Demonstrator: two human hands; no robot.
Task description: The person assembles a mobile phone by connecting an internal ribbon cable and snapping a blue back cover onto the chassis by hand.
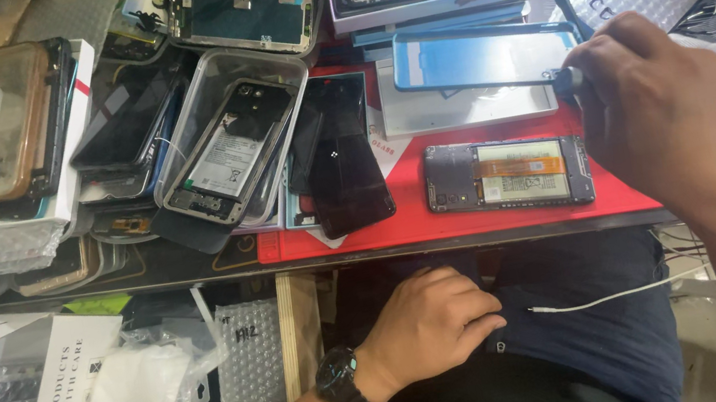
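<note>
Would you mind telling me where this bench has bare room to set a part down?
Bare red mat shows between the black glass phone and the opened phone with an orange ribbon cable, and along the front edge below them. Left of the black phone, stacked phones and a clear plastic tray crowd everything.

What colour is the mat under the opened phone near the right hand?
Red mat, seen in the head view, beneath the opened phone near the right hand.
</note>
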